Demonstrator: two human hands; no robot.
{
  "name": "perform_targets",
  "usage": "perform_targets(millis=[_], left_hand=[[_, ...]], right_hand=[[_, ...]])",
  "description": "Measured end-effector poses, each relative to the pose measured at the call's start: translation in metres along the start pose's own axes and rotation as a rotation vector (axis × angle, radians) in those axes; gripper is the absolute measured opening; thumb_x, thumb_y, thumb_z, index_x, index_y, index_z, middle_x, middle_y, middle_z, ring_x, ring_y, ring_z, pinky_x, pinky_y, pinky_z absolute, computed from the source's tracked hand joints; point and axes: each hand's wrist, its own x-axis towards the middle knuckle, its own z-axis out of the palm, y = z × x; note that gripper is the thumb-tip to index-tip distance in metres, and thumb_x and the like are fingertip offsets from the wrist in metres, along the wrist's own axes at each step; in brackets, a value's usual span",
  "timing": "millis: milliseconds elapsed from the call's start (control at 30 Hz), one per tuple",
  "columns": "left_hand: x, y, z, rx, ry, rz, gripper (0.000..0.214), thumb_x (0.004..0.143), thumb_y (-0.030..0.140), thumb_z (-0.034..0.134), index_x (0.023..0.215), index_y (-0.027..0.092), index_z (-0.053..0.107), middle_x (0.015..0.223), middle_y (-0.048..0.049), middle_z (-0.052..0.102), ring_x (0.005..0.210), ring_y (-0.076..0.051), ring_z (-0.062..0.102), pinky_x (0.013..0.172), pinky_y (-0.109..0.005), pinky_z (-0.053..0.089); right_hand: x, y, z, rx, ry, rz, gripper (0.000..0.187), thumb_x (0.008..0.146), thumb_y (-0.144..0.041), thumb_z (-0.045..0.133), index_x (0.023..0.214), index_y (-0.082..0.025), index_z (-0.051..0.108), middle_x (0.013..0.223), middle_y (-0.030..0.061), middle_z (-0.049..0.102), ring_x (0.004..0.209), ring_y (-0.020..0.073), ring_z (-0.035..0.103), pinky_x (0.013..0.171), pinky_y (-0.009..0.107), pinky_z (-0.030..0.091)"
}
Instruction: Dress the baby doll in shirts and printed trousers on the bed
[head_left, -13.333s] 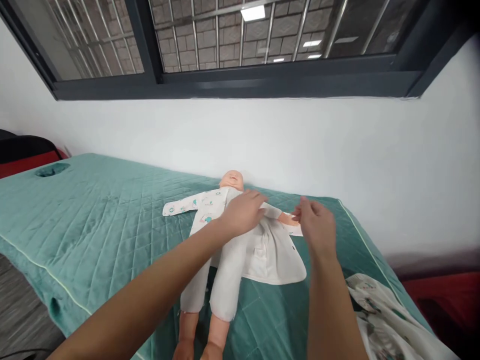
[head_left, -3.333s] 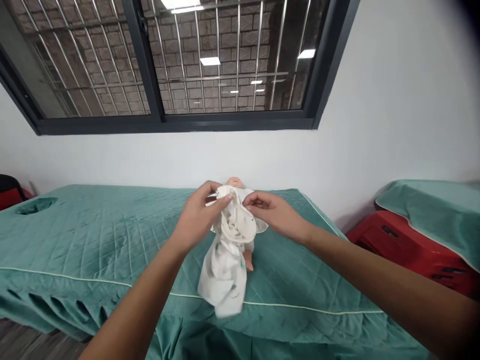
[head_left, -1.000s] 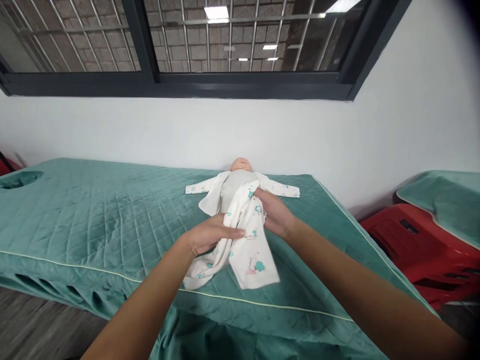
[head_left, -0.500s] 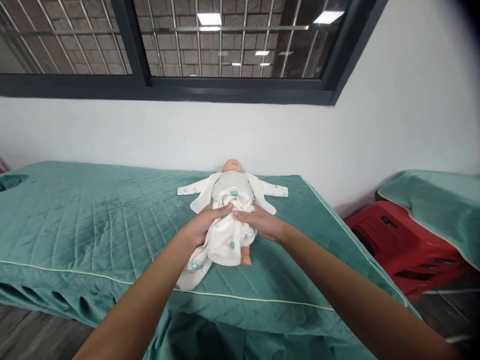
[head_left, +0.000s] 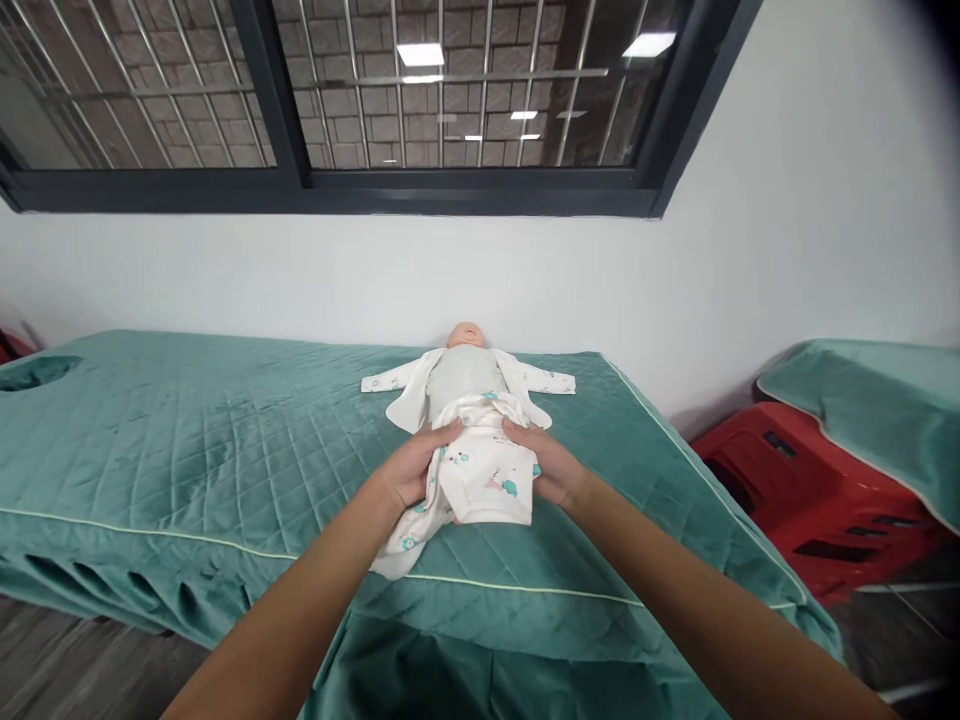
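Observation:
A baby doll (head_left: 466,335) lies on its back on the green quilted bed cover (head_left: 247,440), its head toward the wall. Over a pale undershirt (head_left: 466,372) it has a white printed jacket (head_left: 409,408), open at the front with both sleeves spread sideways. White baby pants (head_left: 491,485) with green prints cover its lower body, one leg trailing toward the near edge. My left hand (head_left: 416,460) is closed on the left side of the pants, thumb on top. On the other side my right hand (head_left: 551,465) grips them the same way. The doll's feet are hidden by the cloth.
A white wall and a dark-framed window (head_left: 472,192) with metal bars stand behind the bed. Right of the bed are red plastic stools (head_left: 810,490), partly under another green cover (head_left: 870,390). The cover has a face hole (head_left: 37,373) at far left.
The pants have been spread wider and shifted right, with their cuff now turned to the right. My right hand has moved slightly right. The doll's foot that showed below is now covered.

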Motion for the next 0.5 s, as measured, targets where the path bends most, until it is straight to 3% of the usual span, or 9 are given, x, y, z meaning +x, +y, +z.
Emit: perform_targets(millis=[100, 300, 500], left_hand=[[-0.005, -0.004, -0.007, 0.140, -0.045, -0.097, 0.061, 0.058, 0.030, 0.088, 0.111, 0.011, 0.067, 0.098, -0.0146, 0.074, 0.084, -0.025, 0.071, 0.077, -0.033, 0.055], [-0.004, 0.004, 0.003, 0.473, -0.063, -0.272, 0.039, 0.069, 0.031, 0.078, 0.103, 0.012, 0.070, 0.097, -0.0123, 0.073, 0.092, -0.024, 0.068, 0.081, -0.032, 0.052], [0.003, 0.001, 0.027, 1.287, -0.013, -0.192, 0.013, 0.070, 0.025, 0.063, 0.077, 0.016, 0.070, 0.077, -0.0030, 0.070, 0.079, -0.022, 0.062, 0.069, -0.028, 0.044]], right_hand=[[-0.011, 0.002, -0.009, -0.006, 0.028, -0.005, 0.041, 0.077, -0.040, 0.075, 0.111, -0.017, 0.067, 0.102, 0.0089, 0.075, 0.087, 0.0218, 0.071, 0.079, 0.032, 0.056], [-0.039, 0.024, -0.013, 0.002, 0.080, 0.176, 0.034, 0.080, -0.035, 0.073, 0.109, -0.016, 0.068, 0.103, 0.0102, 0.074, 0.087, 0.0216, 0.072, 0.080, 0.032, 0.057], [-0.059, 0.058, -0.015, -0.002, 0.140, 0.233, 0.033, 0.076, -0.037, 0.075, 0.106, -0.026, 0.070, 0.095, 0.0071, 0.075, 0.094, 0.0283, 0.071, 0.083, 0.043, 0.058]])
